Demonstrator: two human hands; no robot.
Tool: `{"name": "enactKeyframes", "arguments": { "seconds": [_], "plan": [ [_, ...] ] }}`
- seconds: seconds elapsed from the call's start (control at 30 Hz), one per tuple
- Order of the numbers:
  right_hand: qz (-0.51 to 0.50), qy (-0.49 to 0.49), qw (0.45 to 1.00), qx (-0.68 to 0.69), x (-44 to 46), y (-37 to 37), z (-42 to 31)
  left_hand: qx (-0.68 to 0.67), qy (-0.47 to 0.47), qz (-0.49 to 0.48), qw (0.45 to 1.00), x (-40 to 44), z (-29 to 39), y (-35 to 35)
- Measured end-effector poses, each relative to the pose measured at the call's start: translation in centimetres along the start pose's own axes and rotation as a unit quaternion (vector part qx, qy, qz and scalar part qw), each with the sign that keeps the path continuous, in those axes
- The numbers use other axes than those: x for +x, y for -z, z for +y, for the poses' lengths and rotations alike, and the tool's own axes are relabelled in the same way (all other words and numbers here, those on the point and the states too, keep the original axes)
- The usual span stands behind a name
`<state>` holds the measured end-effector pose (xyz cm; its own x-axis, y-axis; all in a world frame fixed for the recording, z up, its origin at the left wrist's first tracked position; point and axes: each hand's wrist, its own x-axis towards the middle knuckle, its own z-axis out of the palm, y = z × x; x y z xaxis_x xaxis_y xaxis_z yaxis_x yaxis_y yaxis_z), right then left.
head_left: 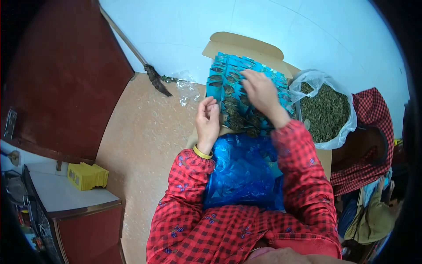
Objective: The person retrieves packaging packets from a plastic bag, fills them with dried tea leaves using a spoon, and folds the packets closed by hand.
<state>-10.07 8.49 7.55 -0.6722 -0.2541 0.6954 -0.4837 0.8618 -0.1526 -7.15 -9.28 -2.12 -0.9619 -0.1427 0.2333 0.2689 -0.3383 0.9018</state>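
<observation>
An open cardboard box (245,42) in front of me holds rows of blue packets (215,90), packed upright with dark dried leaf bits in and on them. My left hand (207,122) is at the box's left side, fingers loosely curled and apart, with nothing visible in it. Over the packets, my right hand (262,91) has its fingers stretched out and touching or just above their tops. I cannot tell which of the two. A crumpled blue plastic bag (244,171) lies between my forearms, below the box.
To the right of the box stands a clear plastic bag (347,125) of dried green-brown leaves (325,110). Red checked cloth (382,110) drapes a chair beyond it. Yellow packs (88,176) sit on a cabinet (57,193) at left. A broom (156,79) leans against the wall.
</observation>
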Motion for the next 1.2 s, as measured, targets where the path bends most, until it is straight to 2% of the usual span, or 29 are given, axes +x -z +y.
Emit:
{"name": "enactKeyframes", "arguments": {
  "seconds": [0.13, 0.17, 0.23, 0.27, 0.3, 0.37, 0.4, 0.43, 0.5, 0.63, 0.67, 0.73, 0.77, 0.8, 0.9, 1.03, 1.17, 1.2],
  "plan": [
    [-0.014, -0.126, 0.990, 0.060, -5.9, 9.0, 0.6, -0.015, 0.026, -0.030, 0.999, 0.8, 2.3, -0.7],
    [-0.078, -0.193, 0.969, 0.134, -8.2, 10.9, 1.0, -0.059, 0.027, -0.037, 0.997, 1.5, 2.8, -0.6],
    [-0.188, -0.344, 0.879, 0.272, -14.6, 15.5, 0.6, -0.100, 0.052, -0.071, 0.991, 0.6, 4.5, -1.0],
    [-0.179, -0.377, 0.871, 0.259, -17.7, 16.9, 0.5, -0.097, 0.050, -0.093, 0.990, 0.0, 6.0, -2.1],
    [-0.179, -0.389, 0.878, 0.214, -21.0, 17.1, 0.5, -0.100, 0.071, -0.115, 0.986, -1.2, 6.7, -3.4],
    [-0.189, -0.390, 0.892, 0.131, -25.6, 16.9, 0.6, -0.088, 0.127, -0.287, 0.945, -3.5, 8.2, -5.1],
    [-0.184, -0.399, 0.889, 0.128, -27.0, 16.9, 0.3, -0.079, 0.148, -0.366, 0.916, -4.4, 8.4, -5.9],
    [-0.198, -0.417, 0.876, 0.143, -27.4, 16.3, -0.1, -0.078, 0.152, -0.372, 0.912, -5.1, 8.0, -7.1],
    [-0.220, -0.449, 0.848, 0.174, -27.9, 15.2, -1.5, 0.022, 0.177, -0.521, 0.835, -7.6, 6.7, -9.8],
    [-0.197, -0.496, 0.832, 0.154, -27.7, 13.7, -3.1, 0.095, 0.164, -0.573, 0.797, -11.1, 1.2, -12.2],
    [-0.192, -0.500, 0.830, 0.155, -28.2, 13.9, -2.7, 0.152, 0.078, -0.574, 0.801, -11.6, 0.3, -12.4],
    [-0.086, -0.522, 0.826, 0.193, -28.4, 15.0, -1.4, 0.255, -0.095, -0.556, 0.785, -12.5, -0.3, -13.2],
    [-0.032, -0.531, 0.821, 0.209, -28.5, 15.4, -1.1, 0.253, -0.096, -0.561, 0.782, -13.0, -0.6, -13.7],
    [-0.028, -0.534, 0.820, 0.205, -28.6, 15.9, -1.0, 0.271, -0.113, -0.560, 0.774, -13.6, -0.8, -14.2],
    [0.189, -0.571, 0.758, 0.252, -27.1, 17.8, -1.3, 0.299, -0.155, -0.558, 0.758, -15.0, -1.1, -16.6],
    [0.281, -0.534, 0.753, 0.263, -27.8, 17.6, -0.9, 0.307, -0.178, -0.538, 0.764, -15.8, -2.3, -19.3],
    [0.260, -0.528, 0.771, 0.245, -28.2, 17.7, -0.6, 0.293, -0.145, -0.555, 0.765, -15.4, -5.0, -20.2],
    [0.263, -0.530, 0.770, 0.240, -28.3, 17.6, -0.4, 0.245, -0.101, -0.576, 0.773, -15.0, -5.6, -20.3]
  ]
}}
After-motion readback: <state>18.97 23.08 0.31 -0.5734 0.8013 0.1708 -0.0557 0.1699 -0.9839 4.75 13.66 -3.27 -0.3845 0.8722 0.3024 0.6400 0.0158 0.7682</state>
